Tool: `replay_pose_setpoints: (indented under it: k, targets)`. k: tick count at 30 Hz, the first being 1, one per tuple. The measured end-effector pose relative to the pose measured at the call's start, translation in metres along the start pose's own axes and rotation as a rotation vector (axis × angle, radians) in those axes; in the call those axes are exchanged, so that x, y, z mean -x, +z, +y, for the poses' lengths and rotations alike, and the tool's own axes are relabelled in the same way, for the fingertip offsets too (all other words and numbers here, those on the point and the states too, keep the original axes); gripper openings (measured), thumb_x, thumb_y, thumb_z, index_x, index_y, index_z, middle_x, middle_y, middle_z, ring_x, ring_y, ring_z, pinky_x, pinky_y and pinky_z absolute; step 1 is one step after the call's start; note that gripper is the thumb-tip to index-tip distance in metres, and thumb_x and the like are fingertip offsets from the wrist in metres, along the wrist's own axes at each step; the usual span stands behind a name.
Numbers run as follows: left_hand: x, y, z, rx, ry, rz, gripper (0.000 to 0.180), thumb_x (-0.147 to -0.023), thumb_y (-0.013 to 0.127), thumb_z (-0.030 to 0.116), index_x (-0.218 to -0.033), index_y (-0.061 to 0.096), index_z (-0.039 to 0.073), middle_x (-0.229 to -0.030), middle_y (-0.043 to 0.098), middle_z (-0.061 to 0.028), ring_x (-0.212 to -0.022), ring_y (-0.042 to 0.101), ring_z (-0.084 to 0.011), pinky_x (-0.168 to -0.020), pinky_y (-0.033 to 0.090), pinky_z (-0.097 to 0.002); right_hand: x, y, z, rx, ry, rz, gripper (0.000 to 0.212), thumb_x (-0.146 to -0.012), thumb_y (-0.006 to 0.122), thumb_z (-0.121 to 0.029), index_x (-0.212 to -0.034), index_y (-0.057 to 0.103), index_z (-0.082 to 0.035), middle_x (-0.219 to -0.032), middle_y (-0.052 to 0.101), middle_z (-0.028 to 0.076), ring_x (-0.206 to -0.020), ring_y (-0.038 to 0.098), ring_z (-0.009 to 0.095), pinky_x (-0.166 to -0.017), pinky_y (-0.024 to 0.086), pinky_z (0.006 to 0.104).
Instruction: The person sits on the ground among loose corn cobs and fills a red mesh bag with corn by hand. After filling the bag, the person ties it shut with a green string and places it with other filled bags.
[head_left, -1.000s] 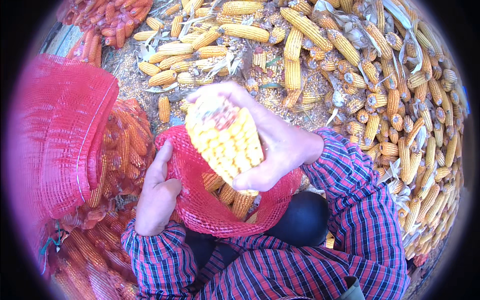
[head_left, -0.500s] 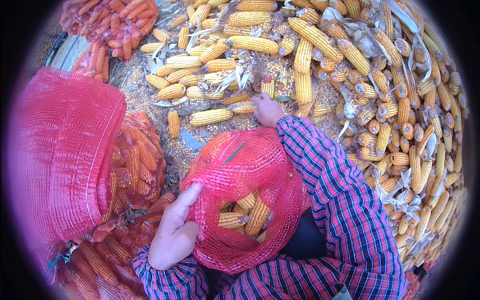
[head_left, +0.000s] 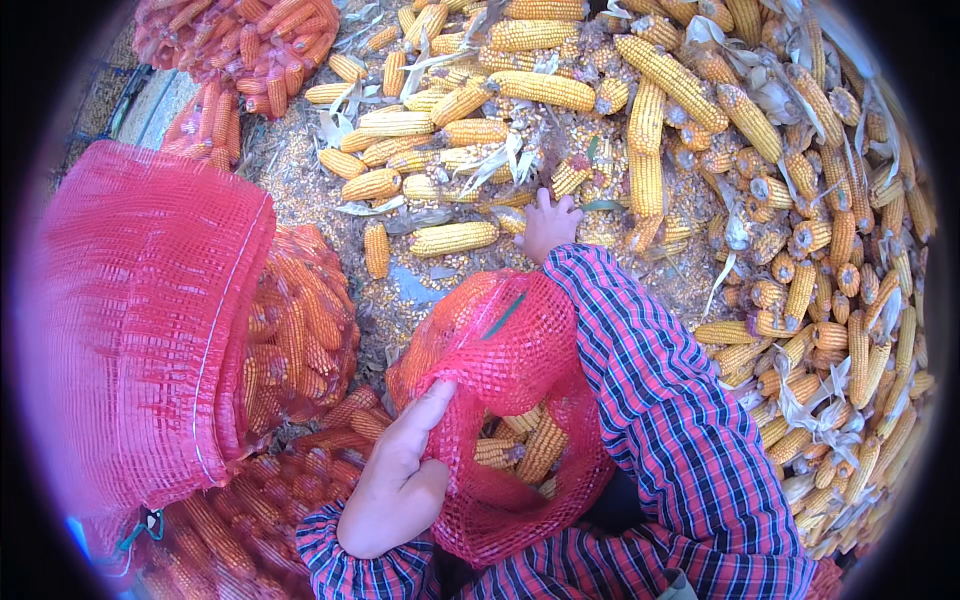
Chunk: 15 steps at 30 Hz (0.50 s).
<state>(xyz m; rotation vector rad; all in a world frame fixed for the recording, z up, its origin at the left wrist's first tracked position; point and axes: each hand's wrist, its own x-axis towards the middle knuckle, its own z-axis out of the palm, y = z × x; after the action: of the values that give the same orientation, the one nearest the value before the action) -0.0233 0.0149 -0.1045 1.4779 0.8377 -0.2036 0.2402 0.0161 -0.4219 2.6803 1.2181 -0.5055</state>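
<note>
My left hand (head_left: 400, 490) grips the rim of a red mesh bag (head_left: 500, 365), its thumb lying along the outside and its fingers hidden by the mesh. Through the bag's mouth several yellow corn cobs (head_left: 542, 447) show inside. Beyond the bag, my right hand (head_left: 548, 228) stretches over the ground with its fingers spread and nothing in them. A short corn cob (head_left: 571, 177) lies just past its fingertips, and another cob (head_left: 453, 238) rests to its left.
A large heap of corn cobs with dry husks (head_left: 790, 215) fills the right side. On the left stand filled mesh bags (head_left: 300, 320), with a stack of folded red mesh bags (head_left: 150, 330) on top. Loose kernels (head_left: 290, 165) cover the ground.
My right hand's fingers have spread apart, and the short cob ahead of them now lies more tilted. The whole view has shifted, so things appear further right. My left hand keeps its grip.
</note>
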Motion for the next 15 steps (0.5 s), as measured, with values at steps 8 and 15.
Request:
replay_pose_setpoints:
  k: [8, 15]
  targets:
    - [-0.006, 0.001, 0.008, 0.324, -0.093, 0.140, 0.081, -0.069, 0.035, -0.017, -0.149, 0.025, -0.007, -0.150, 0.037, -0.0156, -0.138, 0.038, -0.0209, -0.111, 0.029, -0.0284, 0.039, -0.109, 0.041, -0.671, -0.343, 0.065, 0.075, -0.088, 0.051, -0.064, -0.120, 0.059, 0.003, -0.115, 0.052, 0.018, -0.114, 0.045, 0.030, -0.098, 0.037, 0.0444]
    - [-0.006, -0.002, 0.007, 0.359, 0.002, 0.272, 0.087, -0.062, 0.034, -0.016, -0.148, 0.025, -0.008, -0.149, 0.039, -0.0152, -0.138, 0.039, -0.0224, -0.111, 0.030, -0.0293, 0.184, -0.208, 0.052, -1.371, -1.012, -0.393, 0.065, -0.093, 0.053, -0.054, -0.127, 0.052, 0.001, -0.116, 0.049, 0.015, -0.118, 0.044, 0.028, -0.102, 0.037, 0.0387]
